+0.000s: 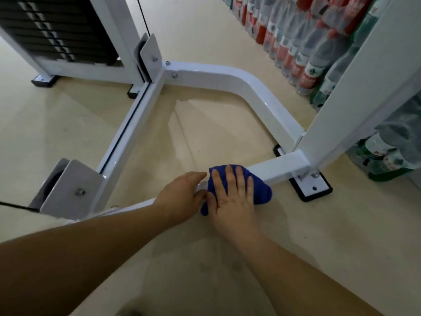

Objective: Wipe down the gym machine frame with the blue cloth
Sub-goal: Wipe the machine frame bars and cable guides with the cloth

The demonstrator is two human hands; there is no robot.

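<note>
One cloth [262, 190] lies on the low bar of the frame [284, 165], under the right hand [232, 201], whose fingers are straight and spread. The left hand [182, 195] curls round the bar alongside. Open floor [159, 144] lies on both sides.

My right hand [232, 197] covers much of the blue cloth [262, 190]; cloth and left hand [182, 195] hide the frame bar [284, 165] beneath. The weight stack [57, 30] runs off the top edge, and the bottle labels [306, 76] blur unreadably.
</note>
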